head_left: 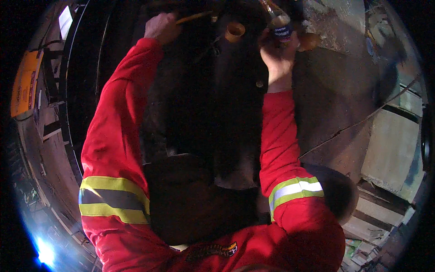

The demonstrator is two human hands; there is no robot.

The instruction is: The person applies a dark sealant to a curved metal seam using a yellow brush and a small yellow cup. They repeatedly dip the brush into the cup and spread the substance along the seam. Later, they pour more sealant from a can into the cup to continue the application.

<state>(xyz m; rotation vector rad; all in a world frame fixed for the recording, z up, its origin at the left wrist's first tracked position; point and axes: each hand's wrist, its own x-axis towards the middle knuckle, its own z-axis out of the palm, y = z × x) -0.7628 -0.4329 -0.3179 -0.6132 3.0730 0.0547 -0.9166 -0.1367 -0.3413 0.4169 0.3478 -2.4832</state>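
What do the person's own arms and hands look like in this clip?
Both arms wear bright red long sleeves, each ringed near the upper arm by a reflective band: grey between two yellow-green stripes. The left hand and right hand are bare, with no gloves. No watch or rings are discernible in the dim light.

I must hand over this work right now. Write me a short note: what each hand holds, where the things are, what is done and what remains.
Left hand: closed on a thin yellowish stick-like tool, tip toward the dark machine part.
Right hand: holds a small bottle with a dark label, raised over the same part.
An orange cap-like ring sits between the hands, on the dark part.
Done: both things are in hand and at the part.
Left: what was applied is too dark to tell; check before continuing.
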